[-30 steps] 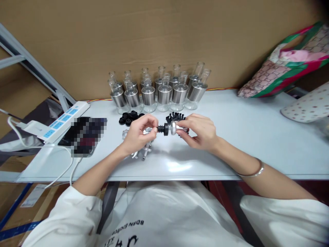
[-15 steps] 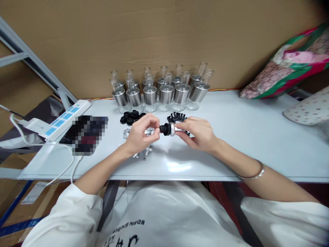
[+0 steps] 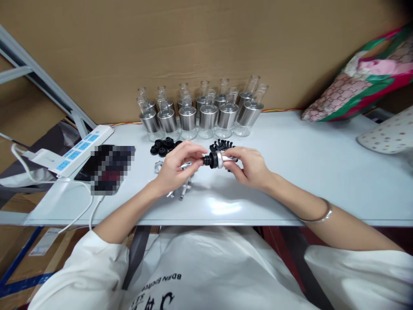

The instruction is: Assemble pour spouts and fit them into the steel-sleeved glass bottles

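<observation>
Between my hands is a pourer spout point(image 3: 220, 159), silver metal with a round collar, lying sideways with a ribbed black stopper point(image 3: 213, 159) on its left end. My right hand point(image 3: 253, 168) pinches the metal tube behind the collar. My left hand point(image 3: 179, 165) is closed with thumb and fingertips at the stopper's narrow tip; anything else inside those fingers is hidden. Several loose black stoppers point(image 3: 163, 147) lie beyond my left hand. Metal spouts point(image 3: 184, 190) are partly covered by that hand. Small black tube-like pieces point(image 3: 221, 145) lie in a pile behind the held spout.
Two rows of glass bottles with metal sleeves point(image 3: 208, 116) stand along the cardboard wall point(image 3: 206, 43). On the left are a power strip point(image 3: 80, 148) and a phone point(image 3: 112, 170) with a white cable. A patterned bag point(image 3: 342, 94) and a dotted white container point(image 3: 387, 135) sit at right.
The spout and stopper have shifted slightly right and up with my hands. My right fingers sit farther back, so more of the metal tube shows. My left fingers are straighter.
</observation>
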`<state>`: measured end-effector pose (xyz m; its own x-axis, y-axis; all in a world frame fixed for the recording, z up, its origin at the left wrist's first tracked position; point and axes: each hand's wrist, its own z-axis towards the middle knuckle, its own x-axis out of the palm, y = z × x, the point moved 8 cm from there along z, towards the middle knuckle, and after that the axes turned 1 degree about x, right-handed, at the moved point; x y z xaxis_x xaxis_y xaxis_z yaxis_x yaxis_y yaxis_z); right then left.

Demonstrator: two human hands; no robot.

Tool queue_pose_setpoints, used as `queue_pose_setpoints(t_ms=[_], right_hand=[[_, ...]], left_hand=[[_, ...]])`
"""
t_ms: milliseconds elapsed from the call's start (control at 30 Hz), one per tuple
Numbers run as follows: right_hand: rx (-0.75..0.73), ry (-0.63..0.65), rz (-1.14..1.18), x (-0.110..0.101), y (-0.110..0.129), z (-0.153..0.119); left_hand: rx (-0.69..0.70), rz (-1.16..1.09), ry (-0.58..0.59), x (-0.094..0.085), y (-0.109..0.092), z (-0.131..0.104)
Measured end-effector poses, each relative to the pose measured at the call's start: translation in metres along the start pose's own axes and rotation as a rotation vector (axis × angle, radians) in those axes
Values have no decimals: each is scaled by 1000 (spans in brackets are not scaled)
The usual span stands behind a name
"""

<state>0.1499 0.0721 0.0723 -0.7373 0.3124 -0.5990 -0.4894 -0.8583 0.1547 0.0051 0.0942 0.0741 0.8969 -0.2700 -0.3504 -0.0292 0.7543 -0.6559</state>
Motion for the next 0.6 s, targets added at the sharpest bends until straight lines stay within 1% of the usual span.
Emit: queue_pose_setpoints(t_ms=[100, 200, 333, 467, 600], right_hand=[[63, 65, 28, 5, -5, 0], [70, 91, 44, 7, -5, 0], [85, 91, 67, 7, -7, -1], [163, 132, 156, 12, -12, -3], [200, 159, 191, 14, -14, -4]], left_hand=[[-57, -35, 6, 0, 5, 0], [-93, -58, 66, 6, 9, -1], [-99, -5, 139, 13, 11, -4], [-139, 70, 169, 15, 15, -6], [-170, 75, 186, 16, 17, -7]])
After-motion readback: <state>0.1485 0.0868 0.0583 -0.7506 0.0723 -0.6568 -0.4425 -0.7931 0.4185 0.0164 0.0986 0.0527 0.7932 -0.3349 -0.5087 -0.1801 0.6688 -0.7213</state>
